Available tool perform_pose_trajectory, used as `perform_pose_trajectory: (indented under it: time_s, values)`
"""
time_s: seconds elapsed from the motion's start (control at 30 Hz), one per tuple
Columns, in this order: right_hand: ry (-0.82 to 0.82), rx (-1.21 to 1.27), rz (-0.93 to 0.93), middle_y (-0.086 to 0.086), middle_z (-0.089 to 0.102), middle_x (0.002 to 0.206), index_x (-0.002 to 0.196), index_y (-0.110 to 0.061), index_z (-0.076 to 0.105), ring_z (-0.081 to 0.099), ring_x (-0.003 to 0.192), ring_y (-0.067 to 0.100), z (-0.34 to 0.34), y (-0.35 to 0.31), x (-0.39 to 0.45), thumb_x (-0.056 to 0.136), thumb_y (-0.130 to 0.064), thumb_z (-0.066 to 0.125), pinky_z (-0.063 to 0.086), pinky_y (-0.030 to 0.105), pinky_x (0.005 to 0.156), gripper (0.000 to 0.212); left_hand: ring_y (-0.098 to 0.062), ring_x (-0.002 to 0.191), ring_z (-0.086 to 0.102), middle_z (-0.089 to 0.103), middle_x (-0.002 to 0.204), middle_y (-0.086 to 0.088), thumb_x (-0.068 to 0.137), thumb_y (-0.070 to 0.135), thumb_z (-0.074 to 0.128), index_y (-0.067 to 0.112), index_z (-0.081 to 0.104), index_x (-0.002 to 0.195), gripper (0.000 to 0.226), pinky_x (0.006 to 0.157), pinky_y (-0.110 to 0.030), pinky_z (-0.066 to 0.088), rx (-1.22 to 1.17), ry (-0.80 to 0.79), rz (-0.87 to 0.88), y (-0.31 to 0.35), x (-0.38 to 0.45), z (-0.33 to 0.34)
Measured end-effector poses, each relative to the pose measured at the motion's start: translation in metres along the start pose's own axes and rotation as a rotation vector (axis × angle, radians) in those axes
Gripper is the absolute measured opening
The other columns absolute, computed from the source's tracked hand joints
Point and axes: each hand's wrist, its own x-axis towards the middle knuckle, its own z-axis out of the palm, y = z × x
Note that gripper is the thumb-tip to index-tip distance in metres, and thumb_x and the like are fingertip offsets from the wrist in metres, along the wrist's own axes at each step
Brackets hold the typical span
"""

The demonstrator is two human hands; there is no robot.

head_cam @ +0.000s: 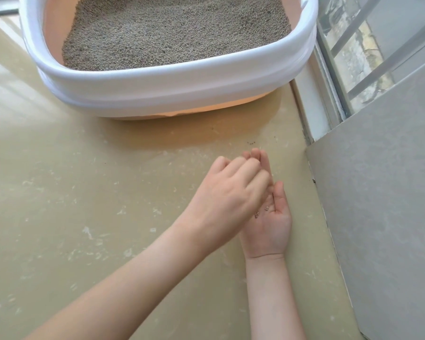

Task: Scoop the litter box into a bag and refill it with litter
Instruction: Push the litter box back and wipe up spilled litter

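**A:** Where do we find the litter box (172, 79)?

**B:** It sits on the beige floor (84, 192) at the top of our view, just beside a window frame (329, 77) on the right. It has a white rim over a peach base and holds a broad, fairly even bed of grey litter (177, 33). Its far end is cut off by the frame, so we cannot tell its long axis; the rounded near corner points down towards us.

**A:** And our hands?

**B:** Both hover nearer us, well apart from the box. Our right hand (270, 224) lies palm up, fingers straight and released, cupping a few stray granules (261, 212). Our left hand (228, 192) crosses over it, knuckles up, fingers curled loosely down towards that palm. Whether the fingertips pinch a granule is hidden, so we cannot tell.

**A:** How will these things handle?

**B:** We judge the granules light, hard and quick to roll, so the palm should stay cupped and level. A few more dark specks (251, 143) lie on the floor ahead of our fingers. The box looks stiff but heavy with litter; we would take it by the thick rim, one hand on each side.

**A:** A bag or scoop?

**B:** Neither is in view.
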Motion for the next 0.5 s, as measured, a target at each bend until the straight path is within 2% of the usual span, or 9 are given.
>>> perform_pose_trajectory:
  time_s: [0.07,0.1,0.17,0.27,0.37,0.5]
  values:
    - [0.001,0.066,0.038,0.030,0.040,0.143,0.140,0.011,0.036,0.039,0.135,0.039,0.004,0.001,0.001,0.103,-0.023,0.029,0.027,0.045,0.115,0.051,-0.029,0.072,0.051,0.053,0.080,-0.010,0.096,0.017,0.046,0.006,0.060,0.083,0.022,0.063,-0.039,0.038,-0.150,0.048,-0.125,-0.016,0.011,-0.002]
    - [0.003,0.085,0.044,0.031,0.039,0.144,0.140,0.011,0.037,0.038,0.136,0.039,0.005,0.001,0.002,0.103,-0.022,0.030,0.027,0.047,0.115,0.050,-0.029,0.073,0.052,0.054,0.083,-0.011,0.096,0.017,0.046,0.005,0.060,0.085,0.021,0.064,-0.037,0.039,-0.209,0.082,-0.212,-0.027,0.016,-0.001]
    - [0.014,0.048,0.024,0.026,0.037,0.147,0.141,0.009,0.037,0.030,0.141,0.034,0.004,0.000,0.003,0.103,-0.024,0.028,0.018,0.043,0.119,0.051,-0.029,0.079,0.055,0.057,0.089,-0.013,0.094,0.014,0.048,0.003,0.062,0.091,0.018,0.068,-0.032,0.040,-0.198,0.133,-0.379,-0.056,0.020,0.005]
    - [0.022,0.001,-0.001,0.022,0.037,0.149,0.143,0.006,0.035,0.025,0.144,0.029,0.003,0.000,0.003,0.104,-0.029,0.021,0.016,0.040,0.120,0.054,-0.033,0.089,0.058,0.060,0.098,-0.014,0.091,0.015,0.053,0.003,0.066,0.102,0.021,0.075,-0.034,0.041,-0.102,0.078,-0.540,-0.091,0.016,0.020]
    - [0.009,0.000,0.004,0.022,0.037,0.149,0.143,0.005,0.035,0.025,0.144,0.028,0.002,0.000,0.003,0.104,-0.030,0.018,0.017,0.040,0.120,0.056,-0.032,0.093,0.056,0.060,0.096,-0.011,0.091,0.020,0.055,0.006,0.068,0.100,0.021,0.072,-0.035,0.044,-0.052,0.046,-0.515,-0.099,0.017,0.029]
    - [-0.004,-0.007,0.003,0.023,0.039,0.148,0.142,0.006,0.037,0.027,0.143,0.030,0.003,0.001,0.003,0.103,-0.030,0.018,0.017,0.040,0.120,0.056,-0.031,0.087,0.056,0.062,0.090,-0.007,0.089,0.015,0.056,0.007,0.068,0.089,0.014,0.063,-0.032,0.042,-0.032,0.080,-0.461,-0.098,0.026,0.035]
